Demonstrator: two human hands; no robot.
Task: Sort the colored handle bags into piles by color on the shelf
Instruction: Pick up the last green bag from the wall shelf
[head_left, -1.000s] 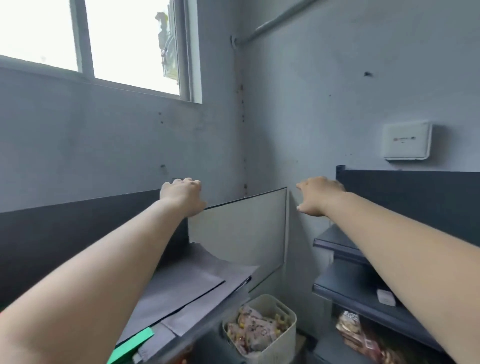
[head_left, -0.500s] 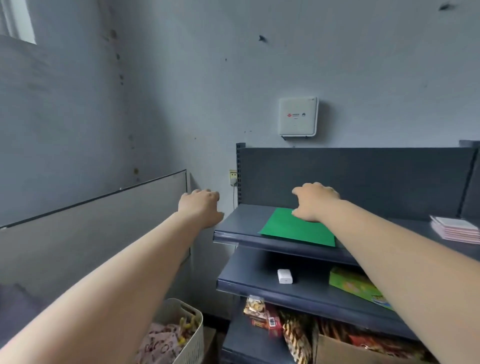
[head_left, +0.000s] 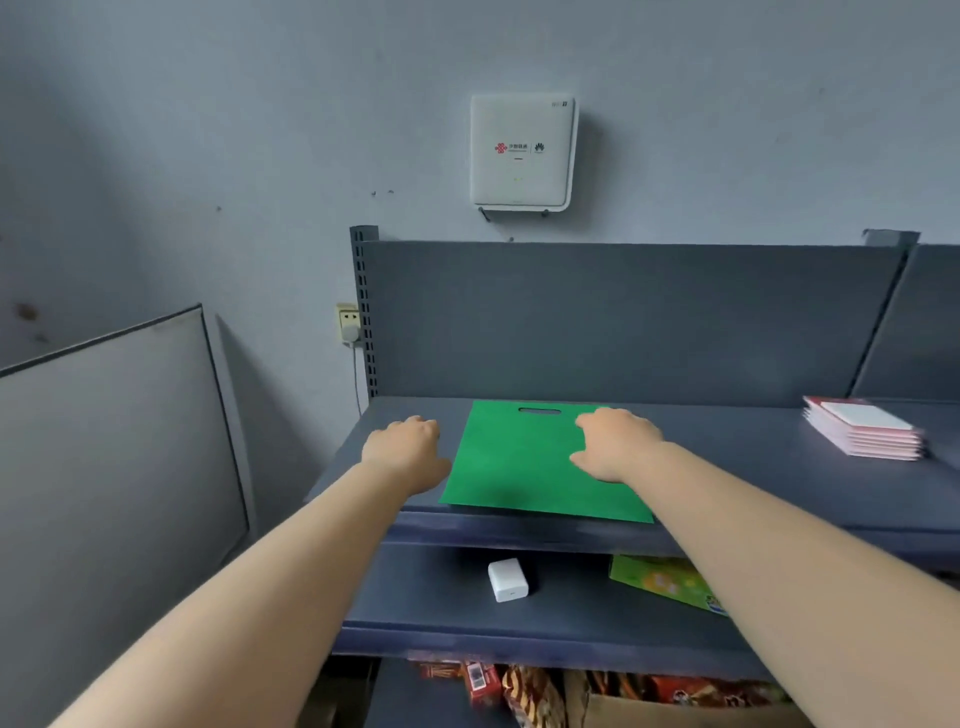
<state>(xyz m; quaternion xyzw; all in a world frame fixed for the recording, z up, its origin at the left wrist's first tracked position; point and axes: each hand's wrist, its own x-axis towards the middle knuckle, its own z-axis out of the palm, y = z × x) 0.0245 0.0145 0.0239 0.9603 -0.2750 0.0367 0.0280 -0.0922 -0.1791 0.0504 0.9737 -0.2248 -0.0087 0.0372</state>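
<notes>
Green bag (head_left: 524, 467) lies flat on the top shelf (head_left: 753, 467), its near edge at the shelf lip. The right hand (head_left: 615, 446) rests on it with loosely bent fingers; the left hand (head_left: 402, 449) hovers just beside it, gripping nothing. A careless sweep could push this thin bag off the edge, or toward the pink stack (head_left: 865, 427) and mix the colours.
</notes>
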